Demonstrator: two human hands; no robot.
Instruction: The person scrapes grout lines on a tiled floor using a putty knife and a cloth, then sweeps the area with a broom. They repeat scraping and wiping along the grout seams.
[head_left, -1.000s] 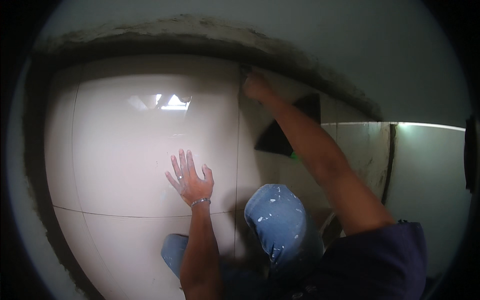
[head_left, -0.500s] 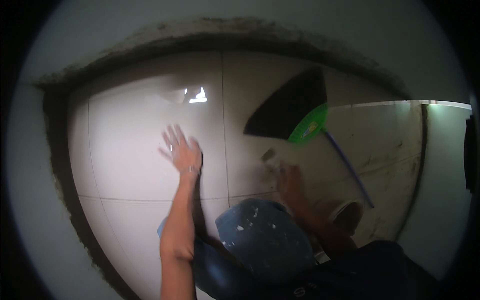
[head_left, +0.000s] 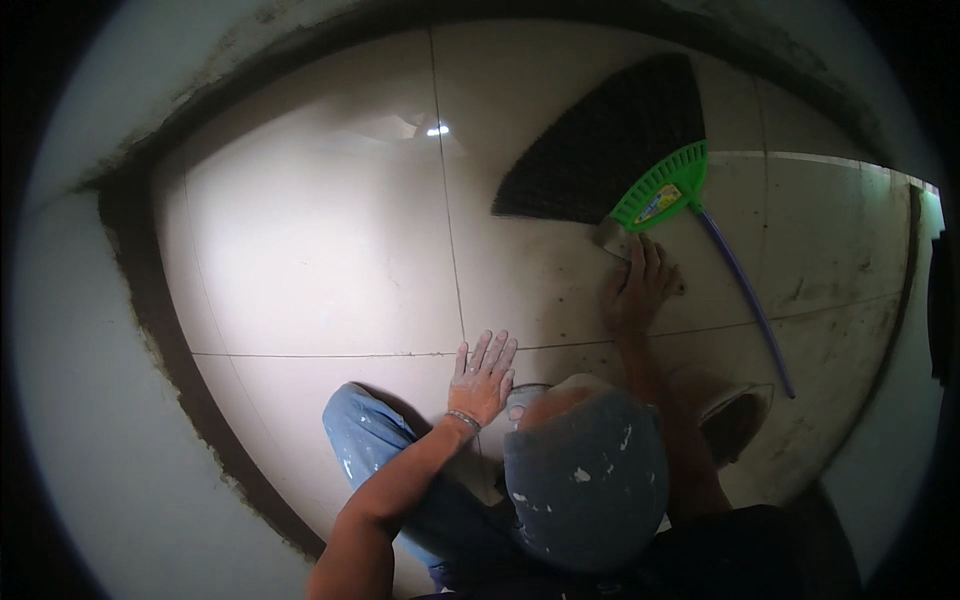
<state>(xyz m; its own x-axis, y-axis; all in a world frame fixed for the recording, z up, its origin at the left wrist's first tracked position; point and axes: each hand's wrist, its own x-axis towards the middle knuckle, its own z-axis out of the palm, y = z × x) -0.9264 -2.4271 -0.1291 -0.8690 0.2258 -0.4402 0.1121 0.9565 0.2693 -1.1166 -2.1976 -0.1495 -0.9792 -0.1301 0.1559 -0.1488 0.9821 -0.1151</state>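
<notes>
My right hand (head_left: 640,287) is closed round a putty knife, gripping it low over the floor. Its wide metal blade (head_left: 612,240) sticks out ahead of my fingers, close beside the green head of a broom (head_left: 665,185); whether they touch I cannot tell. Most of the knife's handle is hidden by the hand. My left hand (head_left: 484,376), dusty and with a band at the wrist, lies flat near a tile joint beside my knee. Its fingers are stretched out and hold nothing.
The broom's black bristles (head_left: 610,140) fan out to the far left, and its purple stick (head_left: 745,285) runs back to the right. A pale bucket-like container (head_left: 765,400) stands right of my knee. Large pale tiles (head_left: 300,260) meet a rough dark strip (head_left: 180,380) along the walls.
My left hand has come back from the middle of the left tiles to beside my knee. My right hand has carried the putty knife forward and right, up to the broom's head.
</notes>
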